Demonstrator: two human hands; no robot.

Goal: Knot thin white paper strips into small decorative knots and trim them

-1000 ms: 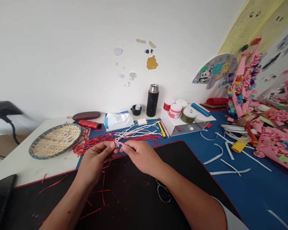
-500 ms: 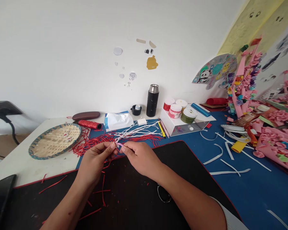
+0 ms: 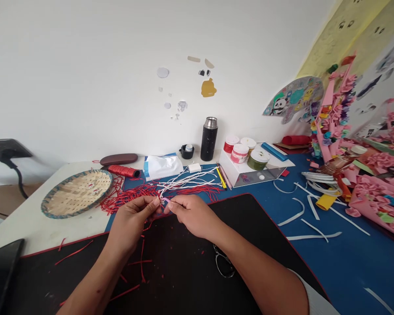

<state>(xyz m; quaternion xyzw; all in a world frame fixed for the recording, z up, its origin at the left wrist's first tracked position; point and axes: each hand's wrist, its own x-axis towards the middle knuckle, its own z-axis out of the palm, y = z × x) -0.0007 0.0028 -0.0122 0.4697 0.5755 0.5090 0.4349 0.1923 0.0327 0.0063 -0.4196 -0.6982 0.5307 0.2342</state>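
My left hand is closed in a pinch on a small white cord knot or loop. My right hand, also pinched shut, grips a thin pale purple piece against the cord; its kind is too small to make out. The fingertips of both hands almost meet above the far edge of the black mat. Just beyond them lie white cords spread in a bundle, with red cords on either side. Fingers hide part of the knot.
A woven basket and a spool of red cord are at the left. Behind stand a black flask and several jars on a white box. Eyeglasses lie by my right forearm. White strips are scattered right.
The view has shifted slightly. Both hands keep their pinch in nearly the same place, and a little more of the white loop shows between the fingertips.
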